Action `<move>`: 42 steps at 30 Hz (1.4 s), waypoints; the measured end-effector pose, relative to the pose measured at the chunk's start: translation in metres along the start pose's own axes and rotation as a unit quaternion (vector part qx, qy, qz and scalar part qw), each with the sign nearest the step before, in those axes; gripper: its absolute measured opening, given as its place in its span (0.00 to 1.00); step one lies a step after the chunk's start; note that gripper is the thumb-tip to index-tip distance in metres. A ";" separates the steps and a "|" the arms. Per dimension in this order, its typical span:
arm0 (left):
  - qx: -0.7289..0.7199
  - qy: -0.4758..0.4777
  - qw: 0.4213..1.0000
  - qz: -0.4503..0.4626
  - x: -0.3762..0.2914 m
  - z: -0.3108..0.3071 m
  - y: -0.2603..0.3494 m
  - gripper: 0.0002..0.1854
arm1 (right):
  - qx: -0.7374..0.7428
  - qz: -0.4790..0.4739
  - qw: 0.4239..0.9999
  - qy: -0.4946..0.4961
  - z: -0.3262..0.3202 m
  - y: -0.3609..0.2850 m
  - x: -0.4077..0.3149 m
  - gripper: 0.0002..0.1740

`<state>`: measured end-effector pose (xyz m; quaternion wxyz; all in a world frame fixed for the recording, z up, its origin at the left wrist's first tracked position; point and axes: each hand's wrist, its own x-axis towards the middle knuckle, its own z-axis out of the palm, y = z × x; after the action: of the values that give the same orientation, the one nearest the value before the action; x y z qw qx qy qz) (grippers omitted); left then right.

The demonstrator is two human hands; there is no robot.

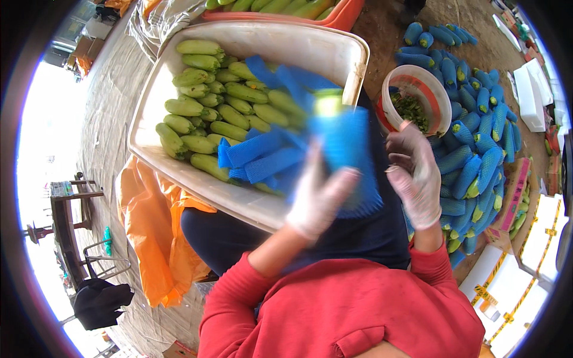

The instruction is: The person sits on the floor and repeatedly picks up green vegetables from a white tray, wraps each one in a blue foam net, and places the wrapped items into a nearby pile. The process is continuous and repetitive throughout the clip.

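Observation:
My left hand [320,197], in a whitish glove and blurred, has its thumb and fingers around the lower part of a blue foam-net sleeve [342,138]. The pale green end of a squash [328,104] sticks out of that sleeve's top. My gloved right hand [416,174] is apart from it on the right, fingers curled and spread from the thumb, with nothing in it. A large whitish plastic tub [277,38] rests by my lap, holding many light green squash [233,116]. Loose flat blue net sleeves [268,156] lie over the squash nearest me.
A white bucket [441,100] with green scraps stands beyond my right hand. Many blue-netted squash [470,174] are heaped on the floor at right, beside a cardboard box [515,197]. A red-orange crate [353,13] of squash adjoins the tub's far side. Orange cloth [147,237] hangs at left.

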<state>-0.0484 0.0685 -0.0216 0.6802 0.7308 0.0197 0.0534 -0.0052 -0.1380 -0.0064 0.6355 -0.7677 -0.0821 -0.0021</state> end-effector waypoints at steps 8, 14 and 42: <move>0.508 -0.041 0.860 0.034 0.110 -0.049 -0.059 0.13 | -0.158 0.230 0.956 0.090 -0.121 0.187 -0.062 0.41; 0.565 -0.383 0.719 -0.127 0.117 -0.069 -0.154 0.20 | -0.479 0.422 0.767 -0.068 -0.134 0.220 -0.104 0.48; -0.348 0.167 0.881 -0.276 -0.028 -0.063 -0.018 0.08 | 0.057 -0.178 0.925 -0.330 0.126 -0.008 -0.019 0.17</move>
<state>-0.0821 0.1292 -0.0365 0.8644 0.3927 0.3138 -0.0117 -0.0380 -0.0164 -0.0252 0.6039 -0.6604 -0.4227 0.1429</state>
